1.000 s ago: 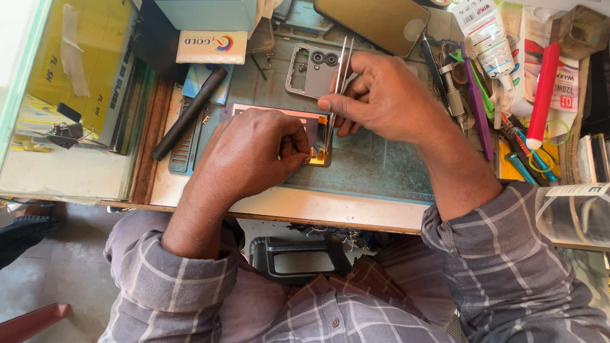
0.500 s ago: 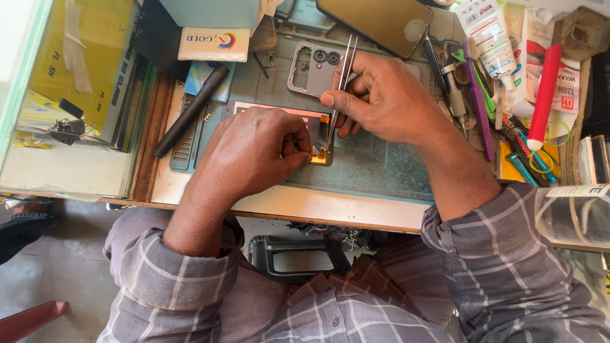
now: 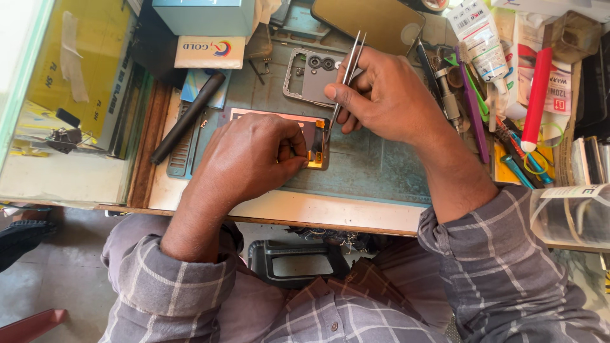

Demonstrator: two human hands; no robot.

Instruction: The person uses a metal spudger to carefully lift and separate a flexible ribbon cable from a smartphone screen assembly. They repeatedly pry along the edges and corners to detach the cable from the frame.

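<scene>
An opened phone body (image 3: 316,136) with a pinkish frame lies flat on a grey-green work mat (image 3: 375,168). My left hand (image 3: 248,159) rests on it and pins its right end with thumb and fingers. My right hand (image 3: 381,95) grips metal tweezers (image 3: 346,70), whose tips point down at the phone's right edge near an orange part. A grey phone back cover (image 3: 308,73) with camera holes lies just behind, partly under my right hand.
A black pen-like tool (image 3: 187,117) lies at the left of the mat. Boxes (image 3: 203,16) stand at the back. A dark phone screen (image 3: 368,22) lies at the back middle. Screwdrivers, a red tube (image 3: 537,95) and packets crowd the right side. A glass case edge (image 3: 63,95) is left.
The tweezers' tips have shifted slightly along the phone's right edge. My left hand keeps its hold on the phone.
</scene>
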